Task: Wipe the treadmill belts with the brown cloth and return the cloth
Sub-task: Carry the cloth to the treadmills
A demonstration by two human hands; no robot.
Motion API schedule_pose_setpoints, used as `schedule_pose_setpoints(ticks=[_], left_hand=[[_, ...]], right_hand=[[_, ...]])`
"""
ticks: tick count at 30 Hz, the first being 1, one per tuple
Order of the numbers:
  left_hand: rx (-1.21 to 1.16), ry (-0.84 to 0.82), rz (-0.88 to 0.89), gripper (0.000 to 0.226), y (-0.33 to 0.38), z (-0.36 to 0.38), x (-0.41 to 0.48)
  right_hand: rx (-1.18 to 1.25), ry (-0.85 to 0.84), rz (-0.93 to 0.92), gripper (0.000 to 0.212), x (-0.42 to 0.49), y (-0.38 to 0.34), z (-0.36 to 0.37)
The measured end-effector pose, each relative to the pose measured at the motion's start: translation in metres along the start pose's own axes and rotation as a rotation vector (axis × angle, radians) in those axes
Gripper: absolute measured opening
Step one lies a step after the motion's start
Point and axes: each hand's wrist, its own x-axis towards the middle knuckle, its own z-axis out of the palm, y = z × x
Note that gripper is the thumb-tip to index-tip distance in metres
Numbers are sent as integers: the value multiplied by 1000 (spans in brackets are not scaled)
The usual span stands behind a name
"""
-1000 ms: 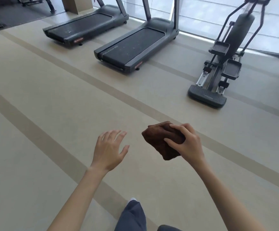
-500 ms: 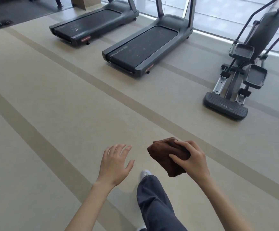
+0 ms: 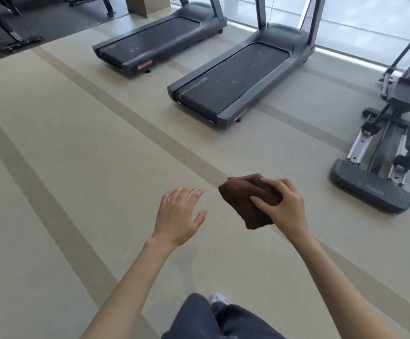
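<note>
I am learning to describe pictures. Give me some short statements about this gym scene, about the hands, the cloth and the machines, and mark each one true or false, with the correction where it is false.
1. The right hand grips the brown cloth. True.
2. The left hand holds a spray bottle. False: it is open and holds nothing.
3. Two treadmills stand ahead, the nearer treadmill and the farther treadmill. True.
4. The brown cloth lies on the nearer treadmill's belt. False: it is in the right hand, above the floor, apart from both treadmills.
5. An elliptical trainer stands at the right. True.
</note>
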Motion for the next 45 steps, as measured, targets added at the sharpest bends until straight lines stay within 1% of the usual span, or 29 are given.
schedule_pose_setpoints(ticks=[5, 10, 15, 20, 24, 28, 30, 35, 38, 41, 45], left_hand=[[3, -54, 10, 51, -34, 14, 66], [25, -54, 22, 51, -85, 21, 151], [20, -49, 34, 54, -135, 8, 248], [23, -55, 117, 53, -161, 0, 339], [-9, -43, 138, 51, -162, 9, 391], [-4, -73, 158, 51, -159, 30, 443], [-2, -90, 148, 49, -154, 41, 476], [-8, -105, 122, 51, -125, 59, 576], [-38, -61, 80, 50, -101, 61, 636], [-55, 0, 19, 49, -82, 64, 677], [-51, -89, -29, 51, -79, 82, 707]], right_hand=[[-1, -13, 44, 42, 60, 13, 27], [3, -20, 118, 40, 130, 26, 75], [-32, -41, 101, 41, 233, 8, 114], [-83, 15, 43, 40, 316, 4, 130], [-100, 36, 57, 37, 359, 20, 132], [-100, 68, 88, 39, 410, 49, 129], [-71, 71, 111, 40, 443, 65, 125], [-68, 58, 66, 40, 548, 100, 100], [-81, 34, 33, 40, 611, 114, 80], [-86, -16, -7, 40, 664, 127, 68], [-75, -77, 0, 40, 707, 149, 62]])
